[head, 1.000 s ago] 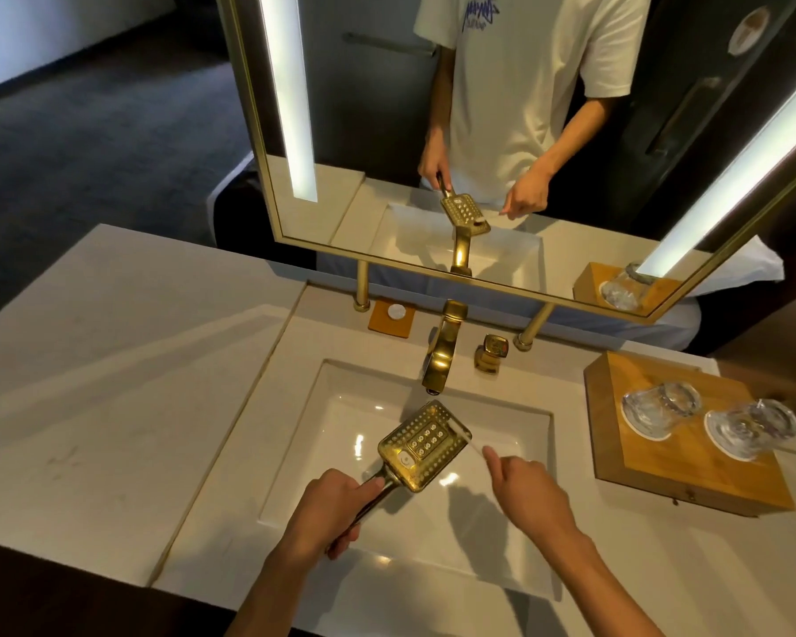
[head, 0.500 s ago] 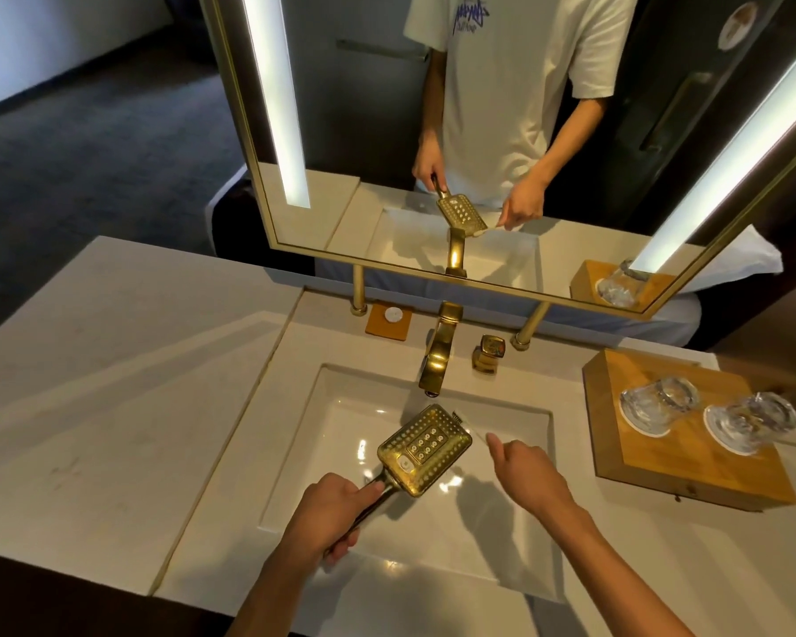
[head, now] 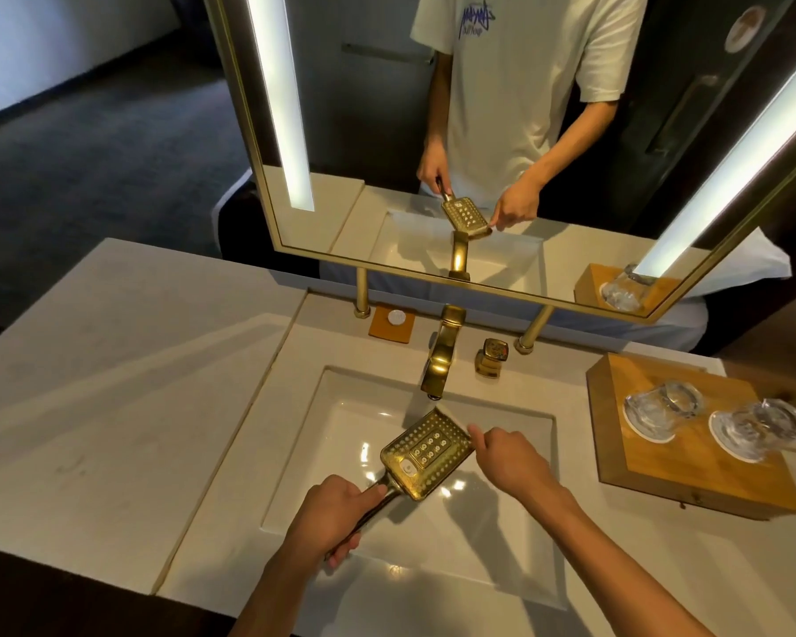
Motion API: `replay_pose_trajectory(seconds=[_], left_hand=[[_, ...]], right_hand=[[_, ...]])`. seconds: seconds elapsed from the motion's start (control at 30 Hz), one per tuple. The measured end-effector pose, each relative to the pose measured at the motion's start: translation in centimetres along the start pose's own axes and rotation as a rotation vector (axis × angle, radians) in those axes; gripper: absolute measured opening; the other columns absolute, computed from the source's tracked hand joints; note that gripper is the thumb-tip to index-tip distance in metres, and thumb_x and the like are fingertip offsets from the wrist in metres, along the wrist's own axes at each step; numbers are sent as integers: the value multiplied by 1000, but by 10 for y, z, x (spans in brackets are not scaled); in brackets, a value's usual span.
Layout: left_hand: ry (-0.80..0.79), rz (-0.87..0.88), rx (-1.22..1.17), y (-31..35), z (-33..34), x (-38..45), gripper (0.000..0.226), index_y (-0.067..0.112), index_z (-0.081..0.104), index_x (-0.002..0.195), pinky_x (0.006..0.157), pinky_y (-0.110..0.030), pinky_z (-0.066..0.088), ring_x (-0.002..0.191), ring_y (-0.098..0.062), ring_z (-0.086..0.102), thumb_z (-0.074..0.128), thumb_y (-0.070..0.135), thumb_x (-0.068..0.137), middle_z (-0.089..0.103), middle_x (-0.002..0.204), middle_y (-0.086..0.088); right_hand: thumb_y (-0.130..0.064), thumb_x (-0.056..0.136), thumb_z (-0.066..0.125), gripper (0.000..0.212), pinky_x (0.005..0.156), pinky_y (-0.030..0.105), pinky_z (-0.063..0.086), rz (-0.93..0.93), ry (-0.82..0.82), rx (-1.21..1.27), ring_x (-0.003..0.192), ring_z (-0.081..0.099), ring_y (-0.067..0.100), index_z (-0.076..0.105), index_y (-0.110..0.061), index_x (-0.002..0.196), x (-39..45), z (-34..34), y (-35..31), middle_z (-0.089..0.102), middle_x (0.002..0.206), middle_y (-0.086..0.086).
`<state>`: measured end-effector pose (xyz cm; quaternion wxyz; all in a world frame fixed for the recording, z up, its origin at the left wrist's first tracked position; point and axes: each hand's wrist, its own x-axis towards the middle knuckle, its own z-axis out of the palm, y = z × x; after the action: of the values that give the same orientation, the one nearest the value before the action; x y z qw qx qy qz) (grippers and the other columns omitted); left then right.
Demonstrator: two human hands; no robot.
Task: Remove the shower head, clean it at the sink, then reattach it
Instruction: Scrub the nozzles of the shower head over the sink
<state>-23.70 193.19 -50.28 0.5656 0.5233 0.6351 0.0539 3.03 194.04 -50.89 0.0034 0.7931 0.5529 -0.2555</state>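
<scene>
Hovering over the white sink (head: 341, 452) at lower centre of the frame, the gold shower head (head: 426, 455) lies nozzle face up, just below the gold faucet (head: 440, 360). The left hand (head: 329, 514) grasps its handle, fingers wrapped round the stem. The right hand (head: 508, 462), fingers curled, touches the head's right edge with its thumb; whether it pinches the edge I cannot tell. At right of the frame a wooden tray (head: 690, 480) carries two glasses (head: 662, 406). The mirror (head: 387, 131) fills the upper frame.
</scene>
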Motion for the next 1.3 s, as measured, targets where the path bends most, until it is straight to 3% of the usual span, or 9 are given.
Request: replay_pose_trajectory(seconds=[0.13, 0.33, 0.5, 0.77, 0.9, 1.0, 1.17, 1.3], left_hand=[[17, -7, 24, -3, -1, 1, 50, 13, 47, 61, 37, -23, 36, 30, -20, 42, 61, 47, 94, 55, 44, -8], [20, 7, 51, -2, 1, 1, 51, 14, 48, 58, 36, -22, 37, 29, -19, 42, 61, 48, 93, 56, 44, -7], [45, -8, 77, -1, 2, 3, 51, 15, 47, 57, 36, -21, 37, 30, -19, 44, 61, 49, 92, 58, 45, -6], [45, -2, 114, 0, 3, 1, 51, 17, 48, 55, 38, -21, 39, 33, -22, 47, 60, 53, 89, 59, 44, -4], [58, 5, 109, 0, 3, 1, 52, 17, 49, 53, 40, -23, 41, 33, -22, 48, 60, 53, 90, 59, 45, -4], [56, 0, 108, 0, 3, 0, 53, 17, 48, 54, 39, -23, 40, 31, -21, 47, 60, 51, 92, 60, 46, -5], [59, 15, 82, 2, 3, -2, 52, 17, 48, 54, 38, -20, 37, 31, -19, 45, 61, 51, 92, 59, 47, -6], [62, 34, 92, 4, 3, 0, 53, 17, 48, 54, 37, -21, 37, 31, -19, 46, 61, 51, 92, 59, 46, -4]], right_hand=[[-61, 100, 18, 58, 73, 35, 53, -126, -71, -27, 81, 64, 23, 63, -26, 87, -18, 23, -14, 69, 90, 6], [-54, 103, 20, 61, 81, 41, 54, -2, 31, -69, 90, 64, 29, 65, -14, 94, 1, -7, -3, 69, 98, 12], [-58, 101, 16, 61, 65, 32, 46, -126, -14, -113, 76, 61, 22, 64, -23, 90, -24, 26, -18, 63, 84, 3], [-50, 104, 18, 58, 78, 36, 50, -37, 11, -157, 95, 63, 30, 63, -14, 108, 5, -8, -1, 68, 104, 14], [-56, 102, 18, 58, 68, 33, 46, -116, -34, -121, 80, 61, 24, 63, -21, 92, -20, 17, -19, 67, 92, 7], [-58, 101, 19, 58, 67, 33, 43, -157, -61, -118, 82, 62, 26, 64, -22, 92, -30, 26, -31, 66, 92, 8], [-53, 103, 20, 58, 79, 37, 49, 24, -36, -83, 97, 62, 30, 64, -15, 105, -2, -14, -13, 67, 107, 12], [-56, 102, 19, 55, 69, 33, 47, -85, -36, -90, 82, 62, 24, 61, -23, 88, -26, 5, -25, 65, 89, 5]])
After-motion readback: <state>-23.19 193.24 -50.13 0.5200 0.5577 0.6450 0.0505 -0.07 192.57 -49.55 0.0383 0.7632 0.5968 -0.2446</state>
